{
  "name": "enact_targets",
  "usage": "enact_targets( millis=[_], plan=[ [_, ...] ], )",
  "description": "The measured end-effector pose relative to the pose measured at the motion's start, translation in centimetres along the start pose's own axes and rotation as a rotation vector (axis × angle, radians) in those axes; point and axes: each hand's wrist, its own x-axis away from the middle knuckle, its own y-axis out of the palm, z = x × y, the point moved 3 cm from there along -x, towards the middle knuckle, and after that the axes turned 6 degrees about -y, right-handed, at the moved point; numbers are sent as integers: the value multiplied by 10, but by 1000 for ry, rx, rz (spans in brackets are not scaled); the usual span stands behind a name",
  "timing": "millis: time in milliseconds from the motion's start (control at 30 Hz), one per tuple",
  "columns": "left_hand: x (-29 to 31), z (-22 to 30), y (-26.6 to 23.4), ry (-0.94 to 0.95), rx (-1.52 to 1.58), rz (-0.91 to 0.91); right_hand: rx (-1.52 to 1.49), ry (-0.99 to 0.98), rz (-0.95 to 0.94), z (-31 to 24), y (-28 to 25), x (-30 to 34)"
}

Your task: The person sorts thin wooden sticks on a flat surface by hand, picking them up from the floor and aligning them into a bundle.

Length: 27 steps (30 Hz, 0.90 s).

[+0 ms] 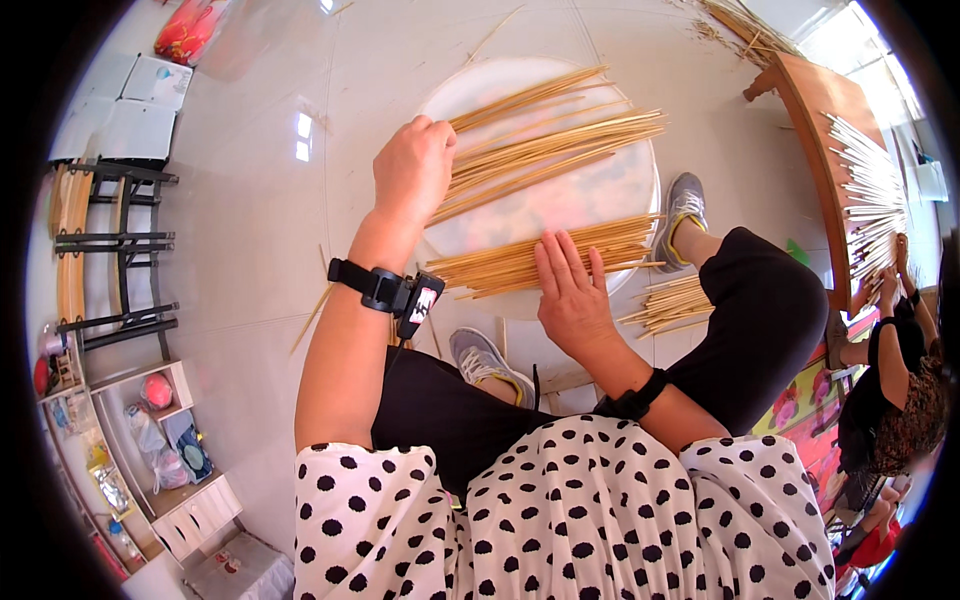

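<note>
A round white table [500,85] stands in front of me with several groups of long, thin straw-coloured sticks across it. My left hand [415,165] is at the left ends of the far sticks [535,98], fingers curled in around them; the fingertips are partly hidden. A wider spread of sticks [560,145] lies just nearer, also meeting that hand. On the near side, my right hand [575,285] rests flat over a dense bundle of sticks [490,268], its fingers stretched out and pointing away from me.
More sticks [672,303] lie low beside the table, near my shoe [685,215]. At right, another person's arms [895,330] reach to pale sticks [868,200] on a wooden table [815,125]. Shelves [150,450] and folded black-framed furniture [118,245] line the left side.
</note>
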Motion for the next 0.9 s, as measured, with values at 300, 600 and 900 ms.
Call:
enact_targets(
  millis=[300, 600, 900],
  plan=[
    [29, -24, -13, 18, 57, -309, -10, 20, 40, -1, -4, -1],
    [61, -17, -2, 56, 10, -271, -20, -19, 26, -1, -1, 0],
    [63, -10, 0, 124, 25, -270, -44, -4, 27, 1, -5, 1]
  ],
)
